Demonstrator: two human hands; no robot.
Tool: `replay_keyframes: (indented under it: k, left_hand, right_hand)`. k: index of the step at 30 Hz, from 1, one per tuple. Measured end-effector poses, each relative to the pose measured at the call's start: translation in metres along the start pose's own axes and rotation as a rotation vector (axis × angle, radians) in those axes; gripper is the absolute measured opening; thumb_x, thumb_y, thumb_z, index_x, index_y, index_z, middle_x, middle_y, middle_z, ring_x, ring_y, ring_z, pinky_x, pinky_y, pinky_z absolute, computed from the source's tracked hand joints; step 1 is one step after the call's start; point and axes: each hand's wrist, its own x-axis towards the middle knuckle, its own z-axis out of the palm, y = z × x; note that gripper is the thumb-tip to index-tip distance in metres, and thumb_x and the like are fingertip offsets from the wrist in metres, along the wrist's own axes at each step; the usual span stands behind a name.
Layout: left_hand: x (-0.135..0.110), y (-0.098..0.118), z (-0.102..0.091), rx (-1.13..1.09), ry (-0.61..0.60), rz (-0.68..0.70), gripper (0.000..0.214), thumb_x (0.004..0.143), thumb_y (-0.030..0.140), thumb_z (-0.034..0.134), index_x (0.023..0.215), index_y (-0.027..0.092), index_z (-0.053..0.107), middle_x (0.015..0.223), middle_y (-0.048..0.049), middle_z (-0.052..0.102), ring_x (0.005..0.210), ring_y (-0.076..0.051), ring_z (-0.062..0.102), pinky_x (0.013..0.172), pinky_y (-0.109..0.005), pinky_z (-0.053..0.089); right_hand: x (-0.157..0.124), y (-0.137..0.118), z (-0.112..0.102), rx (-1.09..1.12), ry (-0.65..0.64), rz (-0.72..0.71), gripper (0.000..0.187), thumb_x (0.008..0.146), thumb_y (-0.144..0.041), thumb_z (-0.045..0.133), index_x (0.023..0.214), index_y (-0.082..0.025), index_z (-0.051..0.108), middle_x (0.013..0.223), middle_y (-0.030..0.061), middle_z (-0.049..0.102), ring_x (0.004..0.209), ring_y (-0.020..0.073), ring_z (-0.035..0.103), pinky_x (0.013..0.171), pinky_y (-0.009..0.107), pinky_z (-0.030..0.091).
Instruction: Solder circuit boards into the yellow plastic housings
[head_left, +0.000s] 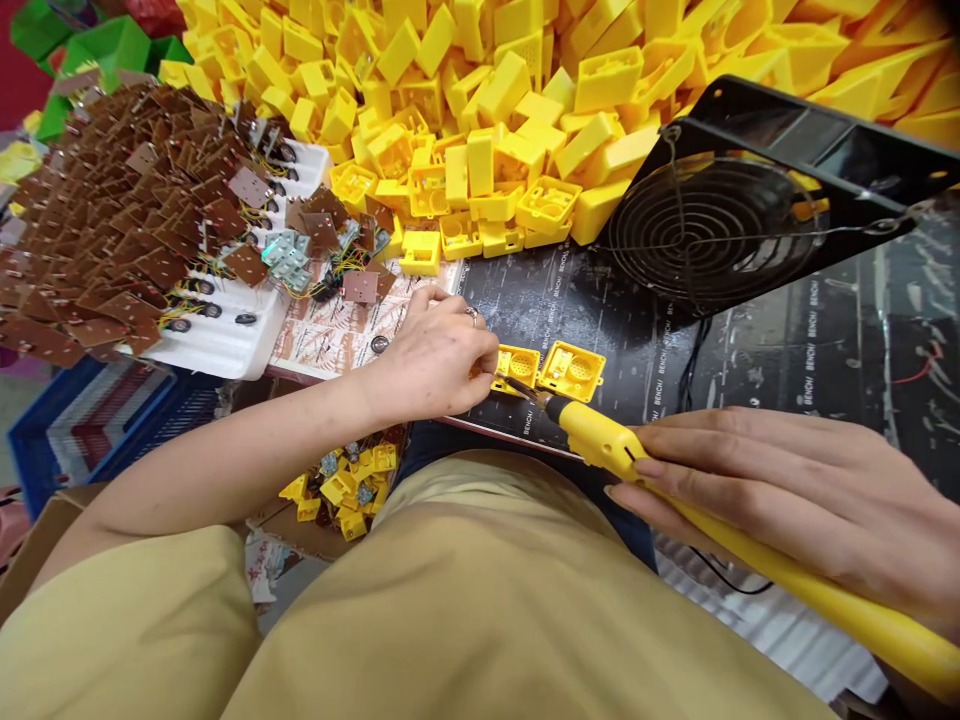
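My left hand point(442, 350), with a ring on one finger, is closed at the left end of a small yellow plastic casing point(519, 364). Its fingertips are partly hidden. A second open yellow casing point(573, 371), with a round perforated grille inside, lies just to the right. My right hand point(787, 490) is wrapped round the yellow handle of a soldering iron point(607, 440). The iron's metal tip points left and reaches the front edge of the first casing, close to my left fingertips.
Yellow casings point(480, 110) are heaped along the back. A black fan point(697, 230) leans at the right. Brown circuit boards point(127, 200) pile up at the left beside white foam trays point(232, 335) with small wired speakers. Below, a cardboard box point(292, 535) holds more yellow pieces, near a blue crate point(45, 440).
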Motion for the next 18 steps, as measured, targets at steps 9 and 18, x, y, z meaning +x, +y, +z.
replay_keyframes:
  k: [9, 18]
  left_hand:
    - [0.008, 0.001, -0.004, 0.053, -0.074, 0.007, 0.016, 0.075, 0.021, 0.056, 0.063, 0.019, 0.067, 0.066, -0.0026, 0.068, 0.077, -0.019, 0.052, 0.091, -0.045, 0.031]
    - [0.01, 0.003, -0.01, 0.066, -0.115, 0.012, 0.015, 0.08, 0.025, 0.058, 0.073, 0.018, 0.07, 0.072, -0.0047, 0.068, 0.088, -0.024, 0.057, 0.093, -0.048, 0.036]
  right_hand:
    - [-0.012, 0.01, -0.014, 0.024, -0.024, -0.028, 0.017, 0.084, -0.021, 0.073, 0.098, -0.021, 0.063, 0.088, 0.0012, 0.072, 0.084, 0.0132, 0.069, 0.076, 0.028, 0.062]
    - [-0.025, 0.006, -0.002, 0.073, 0.126, 0.135, 0.022, 0.078, -0.016, 0.078, 0.094, -0.019, 0.064, 0.083, 0.0019, 0.068, 0.075, 0.011, 0.067, 0.069, 0.022, 0.058]
